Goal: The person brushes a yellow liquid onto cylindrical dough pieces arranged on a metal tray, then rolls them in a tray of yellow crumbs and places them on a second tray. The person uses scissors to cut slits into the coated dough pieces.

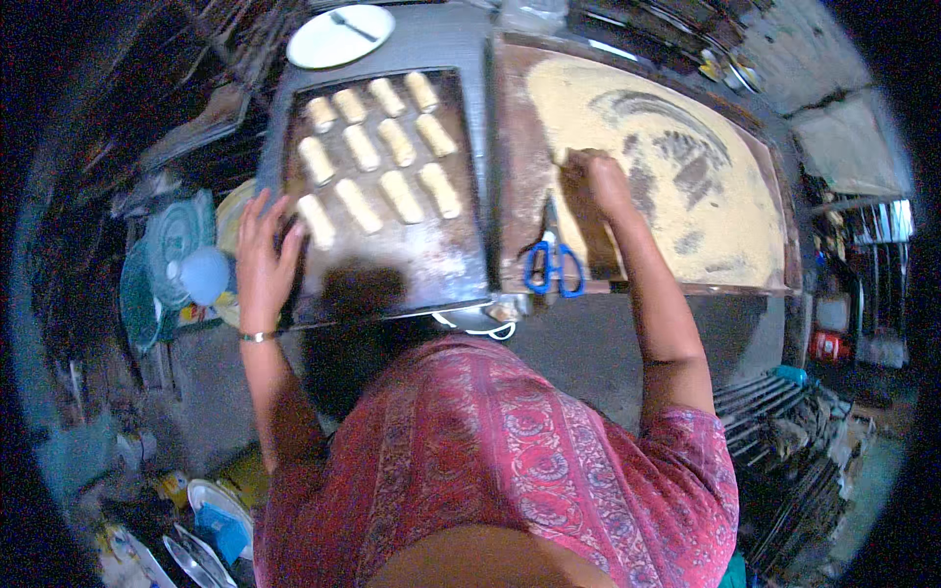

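Several pale, crumb-coated rolls (401,197) lie in rows on a dark metal baking tray (434,268). My left hand (266,257) is at the tray's left edge, its fingers apart, close to the front-left roll (316,220). On a wooden board (523,125) to the right, a layer of pale yellow crumbs (684,235) is spread, with dark bare streaks. My right hand (599,180) is over the board's left part, fingers bunched and pointing down. A small pale piece (560,156) shows by its fingertips; blur hides whether they grip it. Blue-handled scissors (553,257) lie at the board's front edge.
A white plate (331,44) with a fork (354,27) on it stands behind the tray. Teal plastic containers (173,235) and a pale blue round object (205,275) are at the left. A white-handled pan (470,320) is below the table edge.
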The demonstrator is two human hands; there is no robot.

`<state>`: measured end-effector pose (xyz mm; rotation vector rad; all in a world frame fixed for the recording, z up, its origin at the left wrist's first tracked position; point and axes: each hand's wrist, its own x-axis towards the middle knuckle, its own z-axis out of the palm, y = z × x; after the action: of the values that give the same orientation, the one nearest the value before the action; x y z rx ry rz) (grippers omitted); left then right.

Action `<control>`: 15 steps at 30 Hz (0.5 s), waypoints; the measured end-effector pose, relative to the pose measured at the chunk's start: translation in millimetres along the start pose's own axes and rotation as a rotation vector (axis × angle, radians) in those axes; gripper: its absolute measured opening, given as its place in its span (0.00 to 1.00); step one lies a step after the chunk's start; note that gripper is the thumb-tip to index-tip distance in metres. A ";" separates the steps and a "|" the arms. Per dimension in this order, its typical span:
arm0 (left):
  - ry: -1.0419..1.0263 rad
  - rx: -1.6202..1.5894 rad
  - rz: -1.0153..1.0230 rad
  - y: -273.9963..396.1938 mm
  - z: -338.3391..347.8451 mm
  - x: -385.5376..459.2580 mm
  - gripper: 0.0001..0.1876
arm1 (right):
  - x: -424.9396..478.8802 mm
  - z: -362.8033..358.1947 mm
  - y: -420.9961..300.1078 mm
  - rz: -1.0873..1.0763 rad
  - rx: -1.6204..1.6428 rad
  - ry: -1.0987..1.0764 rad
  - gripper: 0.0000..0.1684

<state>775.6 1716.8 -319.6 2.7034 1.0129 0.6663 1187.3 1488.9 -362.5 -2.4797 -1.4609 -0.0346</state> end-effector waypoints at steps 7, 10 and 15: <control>-0.010 -0.040 0.077 -67.4 4.7 -4.6 0.21 | 5.8 10.3 59.8 0.365 0.061 0.033 0.21; -0.045 -0.086 0.117 -80.6 9.5 -8.6 0.21 | 1.9 -13.8 16.7 0.399 0.257 0.251 0.19; -0.079 -0.183 0.222 -89.6 15.9 -6.5 0.21 | -35.6 -23.6 -152.6 0.343 0.915 0.185 0.19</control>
<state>726.9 1779.7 -364.1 2.6779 0.6065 0.6480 1040.7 1522.9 -312.8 -1.8443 -0.7025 0.3718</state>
